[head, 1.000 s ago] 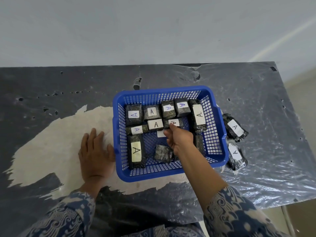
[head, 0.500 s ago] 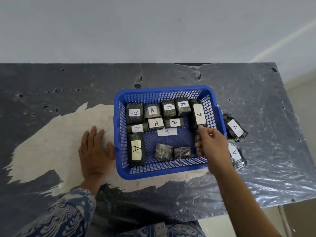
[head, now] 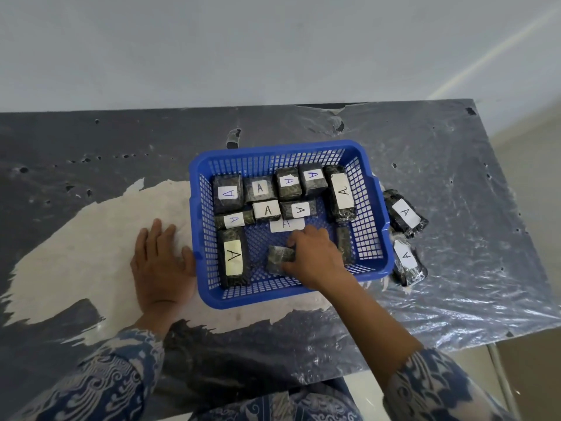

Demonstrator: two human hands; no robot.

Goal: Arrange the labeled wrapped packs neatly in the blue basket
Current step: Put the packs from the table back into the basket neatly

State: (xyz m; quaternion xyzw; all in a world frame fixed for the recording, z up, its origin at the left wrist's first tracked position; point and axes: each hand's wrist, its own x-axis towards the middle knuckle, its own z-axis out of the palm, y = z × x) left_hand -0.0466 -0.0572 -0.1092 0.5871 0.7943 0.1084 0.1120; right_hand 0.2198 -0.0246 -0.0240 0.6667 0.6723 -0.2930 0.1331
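Two hands work at the blue basket (head: 372,208): left hand (head: 161,262) flat on the table (head: 76,238) beside it, right hand (head: 315,256) gripping an unlabeled pack (head: 279,258) inside. Best turned label-up, then slid against the far rows (head: 267,208).

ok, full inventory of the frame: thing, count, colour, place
basket: 1, blue, centre of the table
wrapped packs in the basket: at least 10, dark wrap, most showing white A labels; far rows, one long at the left wall, one unlabeled side up under the right hand, one by the right wall
loose label: 1, white, on the basket floor
wrapped packs outside: 2, dark with white A labels, on the table right of the basket
table: 1, dark, under clear plastic film, worn pale patch
left hand: flat on the table against the basket
right hand: inside the basket, grip on the unlabeled pack
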